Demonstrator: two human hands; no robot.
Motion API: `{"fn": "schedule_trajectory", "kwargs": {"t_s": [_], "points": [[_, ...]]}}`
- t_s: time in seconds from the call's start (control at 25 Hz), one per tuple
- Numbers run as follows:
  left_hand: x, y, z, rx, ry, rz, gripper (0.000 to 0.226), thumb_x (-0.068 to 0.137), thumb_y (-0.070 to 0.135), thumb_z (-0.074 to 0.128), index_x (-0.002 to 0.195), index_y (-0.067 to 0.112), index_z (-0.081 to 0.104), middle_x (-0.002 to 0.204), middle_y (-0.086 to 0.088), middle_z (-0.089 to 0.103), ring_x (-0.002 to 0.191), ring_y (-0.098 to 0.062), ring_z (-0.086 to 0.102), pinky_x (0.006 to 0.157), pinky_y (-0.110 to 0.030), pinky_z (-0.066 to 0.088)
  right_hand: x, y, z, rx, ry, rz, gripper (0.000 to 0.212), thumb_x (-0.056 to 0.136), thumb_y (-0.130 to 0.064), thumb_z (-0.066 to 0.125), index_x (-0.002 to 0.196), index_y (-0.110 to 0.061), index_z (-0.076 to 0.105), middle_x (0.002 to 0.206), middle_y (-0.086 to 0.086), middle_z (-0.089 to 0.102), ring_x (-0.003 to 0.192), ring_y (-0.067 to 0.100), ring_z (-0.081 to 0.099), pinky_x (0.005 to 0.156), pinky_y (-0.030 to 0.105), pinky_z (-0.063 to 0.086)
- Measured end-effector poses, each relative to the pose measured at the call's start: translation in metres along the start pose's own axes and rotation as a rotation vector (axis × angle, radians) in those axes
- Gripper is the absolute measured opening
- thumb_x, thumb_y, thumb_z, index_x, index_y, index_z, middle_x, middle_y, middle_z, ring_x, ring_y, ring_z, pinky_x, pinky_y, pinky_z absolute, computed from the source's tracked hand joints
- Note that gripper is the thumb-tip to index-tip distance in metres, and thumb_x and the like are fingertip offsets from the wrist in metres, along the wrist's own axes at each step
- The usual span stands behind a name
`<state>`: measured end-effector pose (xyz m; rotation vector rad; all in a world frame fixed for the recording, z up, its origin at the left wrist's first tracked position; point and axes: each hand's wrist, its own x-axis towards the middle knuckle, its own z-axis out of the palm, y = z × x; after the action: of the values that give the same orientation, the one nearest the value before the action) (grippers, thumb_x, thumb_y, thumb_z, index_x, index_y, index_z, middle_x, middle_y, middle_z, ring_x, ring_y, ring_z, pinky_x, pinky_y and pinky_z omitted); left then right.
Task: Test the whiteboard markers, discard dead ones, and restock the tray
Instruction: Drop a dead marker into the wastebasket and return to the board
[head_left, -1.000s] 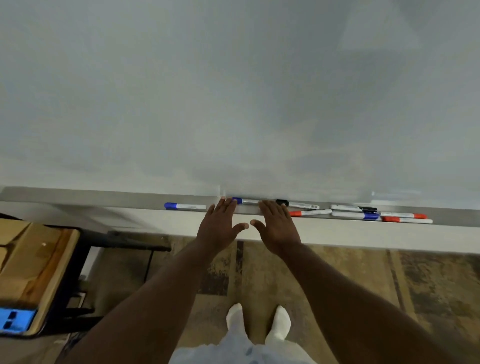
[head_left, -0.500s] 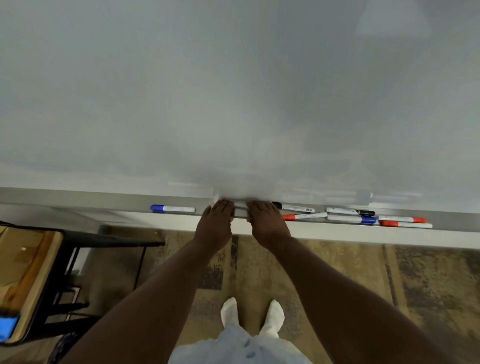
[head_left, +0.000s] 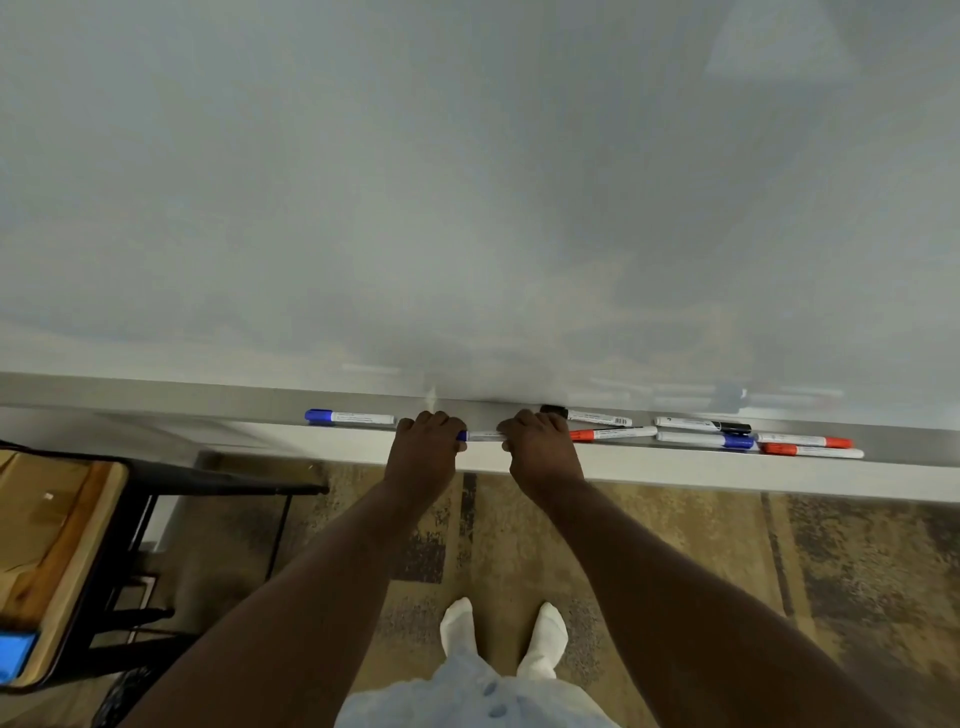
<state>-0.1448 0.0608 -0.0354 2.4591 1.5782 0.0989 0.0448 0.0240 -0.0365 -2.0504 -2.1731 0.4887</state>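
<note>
A large blank whiteboard (head_left: 467, 182) fills the upper view, with a grey tray (head_left: 156, 402) along its bottom edge. My left hand (head_left: 423, 449) grips the blue cap end of a white marker (head_left: 483, 435), and my right hand (head_left: 540, 447) grips its other end; the marker spans the gap between them just above the tray. Another blue-capped marker (head_left: 349, 417) lies on the tray to the left. To the right lie a black-capped marker (head_left: 587, 416), a red-capped one (head_left: 613, 433), and several more markers (head_left: 727, 434) in black, blue and red.
A wooden-topped table with black legs (head_left: 57, 545) stands at the lower left, with a blue object (head_left: 15, 654) at its near edge. A patterned rug (head_left: 779, 561) covers the floor below the tray. My feet in white socks (head_left: 501, 634) stand close to the wall.
My hands went from flat and open above the tray to curled around a blue-capped marker, one at each end. The view shifted slightly right.
</note>
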Motion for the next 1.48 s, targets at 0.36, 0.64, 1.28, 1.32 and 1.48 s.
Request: {"fn": "schedule_trajectory", "kwargs": {"t_s": [0.36,0.64,1.28,1.32,1.48], "points": [[-0.011,0.015,-0.030,-0.129,0.101,0.148,0.009,0.094,0.021,0.060,0.100,0.021,0.067,0.089,0.003,0.067,0.082,-0.020,0.059,0.082,-0.039,0.042,-0.012,-0.015,-0.033,0.157,0.095,-0.127,0.019,0.094,-0.029,0.064,0.109,-0.018,0.070,0.104,0.004,0.068,0.093,0.026,0.061,0.086,0.040,0.046],[-0.013,0.021,-0.064,-0.119,0.136,0.245,0.015,0.092,0.017,0.056,0.097,0.025,0.069,0.084,0.006,0.067,0.079,-0.019,0.058,0.081,-0.038,0.041,-0.028,-0.020,-0.061,0.063,0.226,-0.136,0.022,0.092,-0.036,0.055,0.098,-0.023,0.070,0.085,0.001,0.067,0.080,0.025,0.063,0.074,0.035,0.039],[-0.029,0.047,-0.134,-0.108,0.255,0.273,0.023,0.097,0.032,0.050,0.097,0.025,0.072,0.086,0.004,0.070,0.081,-0.018,0.062,0.086,-0.032,0.035,-0.070,-0.032,-0.130,-0.019,0.408,0.027,0.050,0.091,-0.070,0.044,0.087,-0.024,0.064,0.077,-0.003,0.065,0.068,0.021,0.060,0.061,0.029,0.030],[-0.031,0.055,-0.137,-0.128,0.270,0.290,0.021,0.098,0.032,0.053,0.101,0.023,0.073,0.090,0.003,0.071,0.083,-0.019,0.062,0.086,-0.032,0.035,-0.073,-0.030,-0.136,-0.020,0.420,0.005,0.050,0.091,-0.069,0.043,0.088,-0.024,0.064,0.079,-0.003,0.066,0.070,0.022,0.060,0.062,0.029,0.030],[-0.033,0.082,-0.155,-0.203,0.330,0.291,0.027,0.094,0.033,0.063,0.114,0.016,0.072,0.100,-0.001,0.073,0.088,-0.022,0.066,0.089,-0.036,0.044,-0.084,-0.022,-0.157,-0.009,0.556,-0.073,0.045,0.096,-0.057,0.050,0.108,-0.019,0.070,0.089,0.000,0.068,0.078,0.023,0.062,0.070,0.031,0.032]]}}
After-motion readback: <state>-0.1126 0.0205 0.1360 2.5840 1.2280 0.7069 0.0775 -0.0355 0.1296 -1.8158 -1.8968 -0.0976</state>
